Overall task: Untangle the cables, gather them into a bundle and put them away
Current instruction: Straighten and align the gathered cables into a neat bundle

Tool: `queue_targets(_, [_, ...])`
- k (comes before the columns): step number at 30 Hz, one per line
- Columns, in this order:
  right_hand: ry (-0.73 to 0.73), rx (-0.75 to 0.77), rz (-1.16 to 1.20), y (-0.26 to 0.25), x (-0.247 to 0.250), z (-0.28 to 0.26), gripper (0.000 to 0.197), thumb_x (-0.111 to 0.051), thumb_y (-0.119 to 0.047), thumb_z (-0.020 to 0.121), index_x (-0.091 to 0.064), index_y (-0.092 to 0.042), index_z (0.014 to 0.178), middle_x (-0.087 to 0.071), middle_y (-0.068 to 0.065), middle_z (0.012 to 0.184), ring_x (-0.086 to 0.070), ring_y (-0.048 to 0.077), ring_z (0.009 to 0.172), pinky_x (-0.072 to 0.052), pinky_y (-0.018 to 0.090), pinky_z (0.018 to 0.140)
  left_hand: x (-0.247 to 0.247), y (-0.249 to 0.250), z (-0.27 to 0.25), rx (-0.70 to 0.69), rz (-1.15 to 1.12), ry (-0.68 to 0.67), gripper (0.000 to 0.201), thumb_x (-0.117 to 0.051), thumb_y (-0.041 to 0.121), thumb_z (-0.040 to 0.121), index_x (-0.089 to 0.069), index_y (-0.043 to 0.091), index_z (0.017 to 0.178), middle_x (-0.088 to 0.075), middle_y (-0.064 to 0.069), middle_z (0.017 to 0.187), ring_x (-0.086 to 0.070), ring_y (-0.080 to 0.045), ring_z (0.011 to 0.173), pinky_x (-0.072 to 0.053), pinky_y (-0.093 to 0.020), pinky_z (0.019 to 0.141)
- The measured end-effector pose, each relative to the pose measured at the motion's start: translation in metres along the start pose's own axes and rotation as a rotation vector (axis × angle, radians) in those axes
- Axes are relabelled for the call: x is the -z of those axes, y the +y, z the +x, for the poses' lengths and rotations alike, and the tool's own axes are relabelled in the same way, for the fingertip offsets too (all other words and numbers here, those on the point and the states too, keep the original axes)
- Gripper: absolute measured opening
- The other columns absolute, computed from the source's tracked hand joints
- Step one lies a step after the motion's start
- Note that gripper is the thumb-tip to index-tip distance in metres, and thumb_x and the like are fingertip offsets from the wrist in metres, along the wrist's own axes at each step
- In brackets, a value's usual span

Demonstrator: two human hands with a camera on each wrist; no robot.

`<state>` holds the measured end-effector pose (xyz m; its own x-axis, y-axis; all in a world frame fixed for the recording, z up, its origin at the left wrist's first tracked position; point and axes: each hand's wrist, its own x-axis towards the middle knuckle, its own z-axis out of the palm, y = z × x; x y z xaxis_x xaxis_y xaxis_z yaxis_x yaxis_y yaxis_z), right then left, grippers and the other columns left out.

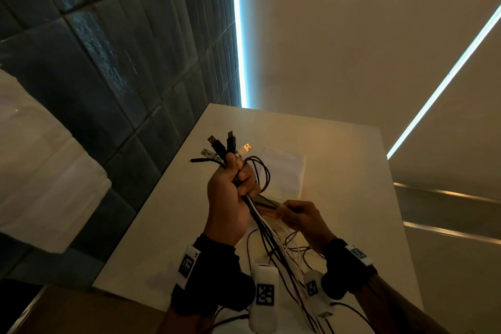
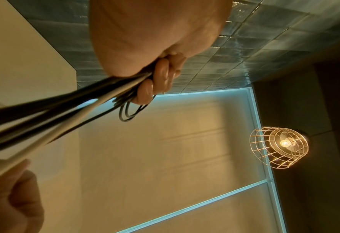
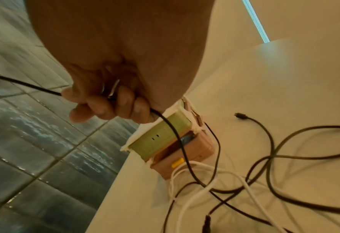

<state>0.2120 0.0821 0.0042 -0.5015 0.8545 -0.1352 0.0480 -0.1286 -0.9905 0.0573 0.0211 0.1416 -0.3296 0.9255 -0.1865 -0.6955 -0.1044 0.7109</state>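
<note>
My left hand (image 1: 230,187) is raised over the white table (image 1: 352,171) and grips a bunch of black and white cables (image 1: 260,222) near their ends. Several USB plugs (image 1: 225,145) fan out above the fist. In the left wrist view its fingers (image 2: 161,78) curl round the cables (image 2: 45,119), and a small black loop hangs beside them. My right hand (image 1: 298,215) sits just right of and below the left. Its fingers (image 3: 105,105) curl round one black cable (image 3: 175,138) that runs through the fist. The cables' loose lengths (image 3: 264,165) lie tangled on the table.
A small pink and green box (image 3: 171,146) sits on the table near its left edge, under my right hand. A flat white pouch or sheet (image 1: 284,168) lies beyond the hands. A dark tiled wall (image 1: 108,62) stands left of the table.
</note>
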Motion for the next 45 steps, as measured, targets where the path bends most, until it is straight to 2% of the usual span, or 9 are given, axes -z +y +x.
queue_targets(4, [0.022, 0.017, -0.094, 0.019, 0.003, 0.005, 0.031, -0.057, -0.014, 0.096, -0.066, 0.007, 0.076, -0.044, 0.01, 0.062, -0.038, 0.014, 0.055, -0.033, 0.019, 0.053, 0.001, 0.003, 0.0, -0.007, 0.004, -0.016, 0.035, -0.034, 0.029, 0.103, -0.043, 0.017, 0.071, -0.034, 0.006, 0.059, -0.023, -0.007, 0.044, -0.022, -0.023, 0.046])
queue_targets(11, [0.022, 0.009, -0.171, 0.035, -0.005, 0.007, 0.03, -0.056, -0.01, 0.095, -0.067, -0.002, 0.069, -0.048, -0.001, 0.056, -0.039, 0.011, 0.053, -0.034, 0.019, 0.053, 0.001, 0.005, -0.003, -0.078, 0.076, -0.021, 0.03, -0.035, 0.026, 0.103, -0.043, 0.015, 0.076, -0.052, 0.002, 0.07, -0.027, -0.009, 0.047, -0.024, -0.023, 0.047])
queue_targets(16, [0.002, -0.045, -0.202, 0.048, -0.002, 0.001, 0.032, -0.052, -0.007, 0.097, -0.062, -0.006, 0.067, -0.047, 0.003, 0.056, -0.037, 0.009, 0.049, -0.033, 0.021, 0.053, 0.001, 0.008, -0.004, -0.104, 0.089, -0.01, 0.035, -0.035, 0.028, 0.103, -0.042, 0.016, 0.071, -0.037, 0.006, 0.059, -0.024, -0.008, 0.045, -0.022, -0.023, 0.045])
queue_targets(21, [0.247, -0.059, -0.366, 0.042, 0.005, 0.004, 0.035, -0.059, -0.01, 0.091, -0.063, -0.022, 0.058, -0.054, -0.01, 0.048, -0.049, -0.002, 0.047, -0.036, 0.014, 0.053, 0.002, 0.005, -0.002, -0.093, 0.135, 0.106, 0.034, -0.035, 0.027, 0.104, -0.042, 0.016, 0.073, -0.038, 0.007, 0.056, -0.024, -0.007, 0.044, -0.022, -0.021, 0.043])
queue_targets(25, [0.367, 0.073, -0.194, 0.0, -0.003, 0.006, 0.02, -0.062, -0.009, 0.09, -0.067, -0.006, 0.071, -0.057, -0.002, 0.059, -0.047, 0.0, 0.05, -0.038, 0.017, 0.052, 0.0, -0.001, 0.001, -0.073, 0.182, 0.186, 0.034, -0.033, 0.026, 0.105, -0.043, 0.015, 0.075, -0.045, 0.005, 0.056, -0.03, -0.008, 0.044, -0.023, -0.022, 0.043])
queue_targets(32, [0.157, 0.361, 0.016, -0.089, -0.022, -0.012, 0.013, -0.06, -0.002, 0.091, -0.065, 0.007, 0.084, -0.055, -0.005, 0.061, -0.047, 0.007, 0.056, -0.038, 0.014, 0.052, -0.002, -0.014, 0.004, 0.006, 0.252, 0.283, 0.025, -0.035, 0.028, 0.105, -0.049, 0.012, 0.091, -0.063, -0.001, 0.061, -0.045, -0.012, 0.051, -0.031, -0.024, 0.048])
queue_targets(35, [0.0, 0.347, 0.097, -0.104, -0.03, -0.022, 0.013, -0.057, 0.004, 0.091, -0.063, 0.01, 0.08, -0.055, 0.003, 0.059, -0.047, 0.011, 0.053, -0.04, 0.016, 0.054, -0.007, -0.014, 0.002, 0.023, 0.272, 0.271, 0.029, -0.035, 0.029, 0.105, -0.054, 0.008, 0.099, -0.068, -0.005, 0.067, -0.048, -0.014, 0.055, -0.035, -0.026, 0.05])
queue_targets(38, [-0.097, 0.332, 0.002, -0.098, -0.032, -0.024, 0.012, -0.063, -0.006, 0.088, -0.069, -0.005, 0.077, -0.059, 0.016, 0.068, -0.05, 0.025, 0.06, -0.041, 0.028, 0.06, -0.012, -0.01, 0.0, 0.049, 0.179, 0.23, 0.035, -0.035, 0.029, 0.104, -0.054, 0.008, 0.083, -0.059, -0.005, 0.061, -0.049, -0.018, 0.055, -0.039, -0.031, 0.056])
queue_targets(45, [-0.066, 0.111, -0.037, -0.031, -0.007, -0.014, 0.023, -0.059, -0.009, 0.094, -0.068, 0.006, 0.079, -0.059, -0.007, 0.063, -0.04, 0.009, 0.056, -0.032, 0.019, 0.055, -0.006, 0.001, 0.002, -0.012, 0.021, 0.064, 0.035, -0.033, 0.031, 0.104, -0.043, 0.016, 0.074, -0.038, 0.004, 0.058, -0.027, -0.007, 0.043, -0.027, -0.022, 0.043])
